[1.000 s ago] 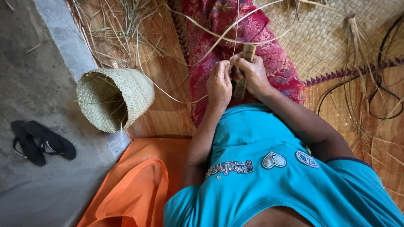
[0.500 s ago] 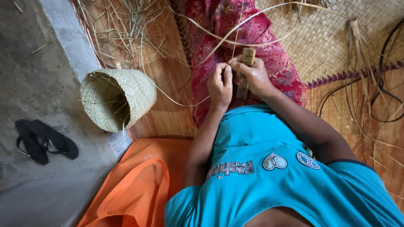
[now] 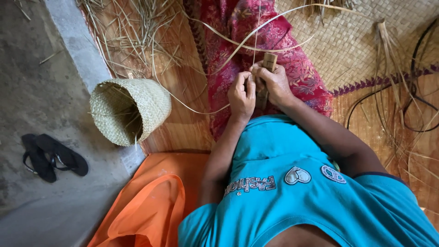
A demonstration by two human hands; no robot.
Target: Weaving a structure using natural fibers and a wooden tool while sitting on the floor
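since the earlier frame the basket [image 3: 130, 111] and sandals [image 3: 54, 157] sit a touch further right and lower in my view — the head shifted, the hands barely moved. left hand [image 3: 241, 95] and right hand [image 3: 274, 83] are together over the lap, knuckles nearly touching. right hand is clamped on a small wooden tool [image 3: 267, 68], its long axis running upright, away from the body, its top end poking out above the fingers. left hand is pinched shut on a pale strip [image 3: 254, 41] right beside the tool, on its left. the strip rises from the pinch up and away, while other strips arc off to the right and left. so the strip lies just above both hands, left hand nearer to it.

counts — one wooden tool, one woven basket lying on its side to the left, two black sandals on the grey floor [image 3: 32, 91], one orange cloth [image 3: 146, 206] by the hip, one woven mat [image 3: 352, 41] ahead on the right, one red patterned cloth [image 3: 256, 23] over the legs. loose strips [image 3: 128, 27] too many to count.
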